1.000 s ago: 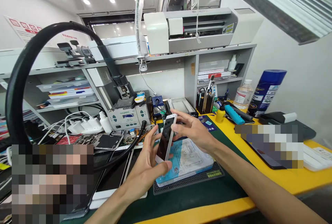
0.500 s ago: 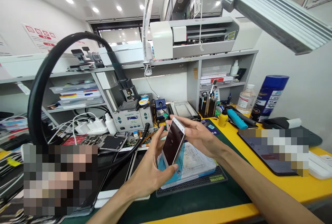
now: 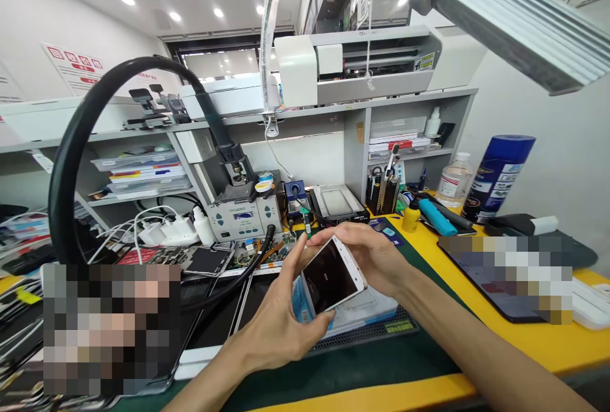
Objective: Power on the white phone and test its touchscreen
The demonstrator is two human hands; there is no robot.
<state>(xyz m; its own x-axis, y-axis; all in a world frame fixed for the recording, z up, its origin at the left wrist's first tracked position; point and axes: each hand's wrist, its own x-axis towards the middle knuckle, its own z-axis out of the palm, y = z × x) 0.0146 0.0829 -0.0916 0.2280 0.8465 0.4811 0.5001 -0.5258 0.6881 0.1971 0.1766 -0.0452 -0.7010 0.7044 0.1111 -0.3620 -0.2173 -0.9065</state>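
Observation:
A white smartphone (image 3: 332,276) with a dark screen and a small lit logo is held tilted in both hands. My left hand (image 3: 288,320) grips its left end, thumb along the lower edge and fingers behind. Around its upper right side curls my right hand (image 3: 376,258), the fingers partly hidden behind the phone. Below the phone lies a blue and white flat box or packet (image 3: 366,311), which rests on a black perforated pad (image 3: 381,330) on the dark green mat (image 3: 381,370).
A black hose (image 3: 71,145) arches at the left beside a grey soldering station (image 3: 241,224). Tablets or screens (image 3: 214,310) lie left of my hands. At the right stand a small yellow bottle (image 3: 410,217), a blue spray can (image 3: 500,177) and a dark tablet (image 3: 486,285).
The phone has turned from steeply upright to a flatter, more sideways tilt, its screen now facing me more. My right hand has shifted round its upper side. The camera view has swung slightly left.

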